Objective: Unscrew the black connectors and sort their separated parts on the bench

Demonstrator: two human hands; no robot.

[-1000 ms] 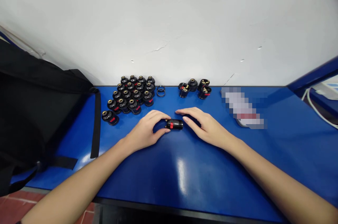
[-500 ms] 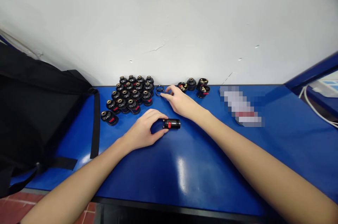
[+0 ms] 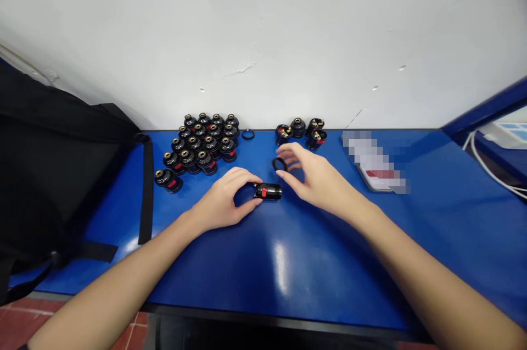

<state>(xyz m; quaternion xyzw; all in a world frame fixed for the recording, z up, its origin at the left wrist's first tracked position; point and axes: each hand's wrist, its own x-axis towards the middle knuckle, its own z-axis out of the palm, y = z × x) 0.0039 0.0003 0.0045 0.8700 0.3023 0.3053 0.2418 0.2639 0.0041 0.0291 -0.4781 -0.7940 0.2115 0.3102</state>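
Between thumb and fingers, my left hand grips the left end of a black cylindrical lamp socket with a red switch. The socket lies on its side, its bare end pointing right. My right hand pinches a thin black ring a little above and right of the socket, apart from it. Another black ring lies near the wall. Left of that ring stand several assembled black sockets with gold-coloured tops and red switches. Farther right is a small group of sockets, some showing brass contacts.
A black bag with straps takes up the left side of the blue table. On the right lies a phone, partly pixelated. A white wall rises behind the table, and white cables hang at the far right.
My right hand has picked up one black ring from near the wall and brought it right and toward me, near the socket. My left hand keeps its grip in place.
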